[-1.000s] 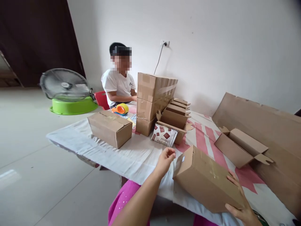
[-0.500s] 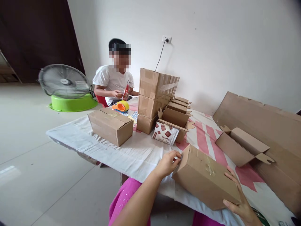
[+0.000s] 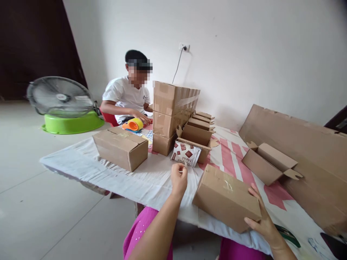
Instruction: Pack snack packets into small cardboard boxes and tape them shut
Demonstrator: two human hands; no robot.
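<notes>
Two sealed boxes point(image 3: 120, 148) point(image 3: 226, 198) lying loose, three stacked point(image 3: 170, 115), one open box point(image 3: 267, 163), one packet point(image 3: 185, 154), one fan point(image 3: 61, 96).

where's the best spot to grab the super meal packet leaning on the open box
Probably the free top edge of the Super Meal packet, pinched from above and in front. It leans tilted against the open box, so its back is blocked and its bottom rests on the table cloth.

Home room used as a packing spot — shown by tiled floor point(image 3: 40, 202), floor fan point(image 3: 61, 96), cloth-covered table point(image 3: 114, 173) stacked with cardboard boxes point(image 3: 173, 112) — wall socket point(image 3: 184, 47) seen.
</notes>
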